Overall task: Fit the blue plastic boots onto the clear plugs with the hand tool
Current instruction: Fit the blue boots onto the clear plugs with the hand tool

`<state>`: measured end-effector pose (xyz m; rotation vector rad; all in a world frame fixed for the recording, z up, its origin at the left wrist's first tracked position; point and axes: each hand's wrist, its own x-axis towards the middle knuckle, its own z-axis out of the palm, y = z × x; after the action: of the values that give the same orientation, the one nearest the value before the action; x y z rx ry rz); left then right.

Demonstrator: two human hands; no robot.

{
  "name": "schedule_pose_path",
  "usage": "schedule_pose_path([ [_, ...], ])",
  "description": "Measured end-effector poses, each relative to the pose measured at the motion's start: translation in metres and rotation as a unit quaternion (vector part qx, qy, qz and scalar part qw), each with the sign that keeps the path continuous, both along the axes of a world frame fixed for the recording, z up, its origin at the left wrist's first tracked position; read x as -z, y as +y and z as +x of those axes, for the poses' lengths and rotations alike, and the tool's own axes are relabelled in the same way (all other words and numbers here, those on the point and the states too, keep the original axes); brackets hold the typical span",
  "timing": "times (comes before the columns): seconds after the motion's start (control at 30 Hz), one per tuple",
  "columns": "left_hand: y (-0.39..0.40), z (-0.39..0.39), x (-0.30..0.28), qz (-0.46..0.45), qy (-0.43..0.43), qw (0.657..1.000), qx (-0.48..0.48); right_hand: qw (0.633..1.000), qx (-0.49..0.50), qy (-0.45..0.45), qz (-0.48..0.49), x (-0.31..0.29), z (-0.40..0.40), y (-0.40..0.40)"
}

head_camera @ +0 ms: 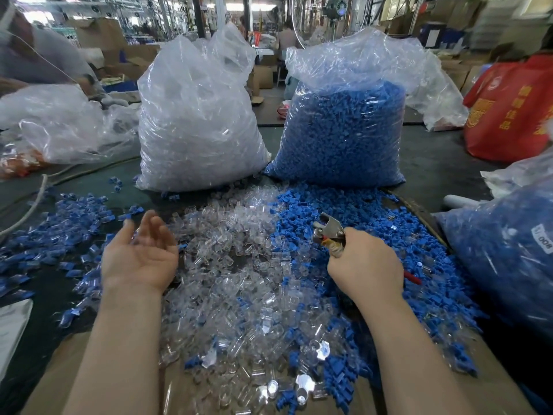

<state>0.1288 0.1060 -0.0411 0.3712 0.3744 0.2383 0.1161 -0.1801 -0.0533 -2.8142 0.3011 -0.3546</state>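
A heap of clear plugs (239,265) covers the middle of the table. Loose blue boots (344,211) lie in a pile to its right. My right hand (365,265) grips a metal hand tool (329,229) with a red handle tip; its jaws point up and left over the blue boots. My left hand (140,253) hovers palm-up, fingers relaxed and holding nothing, at the left edge of the clear heap. Fitted blue-and-clear pieces (59,223) are scattered on the left.
A big bag of clear plugs (197,115) and a big bag of blue boots (344,130) stand at the back. Another blue-filled bag (508,250) sits at the right, a red bag (514,100) behind it. Cardboard (74,369) lies under my forearms. A cord (39,199) runs along the left.
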Motion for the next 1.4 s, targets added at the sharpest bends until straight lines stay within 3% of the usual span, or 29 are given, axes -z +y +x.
schedule_pose_path([
  [0.07, -0.014, -0.002, -0.01, 0.187, 0.028, 0.981, 0.048, 1.0, 0.005, 0.017, -0.023, -0.001, -0.001, 0.002],
  [0.1, -0.022, -0.002, -0.011, 0.307, 0.041, 0.948, 0.07, 0.999, 0.007, 0.024, -0.028, -0.001, -0.001, 0.002],
  [0.17, -0.038, -0.004, -0.013, 0.518, 0.036, 0.847, 0.113, 0.999, 0.009, 0.034, -0.031, -0.001, -0.002, 0.002],
  [0.27, -0.06, -0.007, -0.008, 0.737, 0.022, 0.653, 0.173, 0.998, 0.003, 0.05, -0.033, 0.0, -0.003, 0.002],
  [0.33, -0.074, -0.007, -0.005, 0.803, 0.031, 0.557, 0.21, 0.998, 0.0, 0.055, -0.038, 0.0, -0.003, 0.002],
  [0.4, -0.083, -0.006, 0.001, 0.832, 0.038, 0.498, 0.241, 0.998, -0.002, 0.054, -0.045, 0.002, -0.002, 0.001],
  [0.47, -0.088, -0.006, 0.003, 0.855, 0.048, 0.455, 0.243, 0.998, -0.002, 0.05, -0.048, 0.003, -0.001, 0.0],
  [0.57, -0.09, -0.008, 0.002, 0.869, 0.064, 0.432, 0.233, 0.998, -0.002, 0.041, -0.04, 0.005, 0.0, 0.001],
  [0.83, -0.089, -0.008, 0.004, 0.875, 0.068, 0.429, 0.211, 1.0, 0.004, -0.004, -0.01, 0.008, 0.004, 0.001],
  [0.9, -0.089, -0.008, 0.005, 0.868, 0.063, 0.45, 0.202, 1.0, 0.005, -0.024, 0.007, 0.006, 0.005, 0.001],
  [0.97, -0.09, -0.008, 0.003, 0.839, 0.053, 0.509, 0.185, 0.999, 0.009, -0.04, 0.024, 0.005, 0.005, 0.002],
  [1.03, -0.09, -0.009, 0.001, 0.788, 0.04, 0.59, 0.173, 0.997, 0.013, -0.055, 0.053, 0.003, 0.005, 0.002],
  [1.13, -0.092, -0.009, -0.005, 0.655, 0.018, 0.729, 0.197, 0.991, 0.001, -0.079, 0.105, 0.002, 0.004, 0.003],
  [1.2, -0.093, -0.009, -0.008, 0.56, -0.007, 0.798, 0.223, 0.988, -0.019, -0.096, 0.123, 0.001, 0.004, 0.004],
  [1.3, -0.093, -0.008, -0.011, 0.438, -0.034, 0.861, 0.254, 0.978, -0.053, -0.115, 0.165, -0.001, 0.003, 0.007],
  [1.4, -0.092, -0.008, -0.011, 0.389, -0.04, 0.879, 0.272, 0.963, -0.085, -0.133, 0.219, -0.003, 0.002, 0.008],
])
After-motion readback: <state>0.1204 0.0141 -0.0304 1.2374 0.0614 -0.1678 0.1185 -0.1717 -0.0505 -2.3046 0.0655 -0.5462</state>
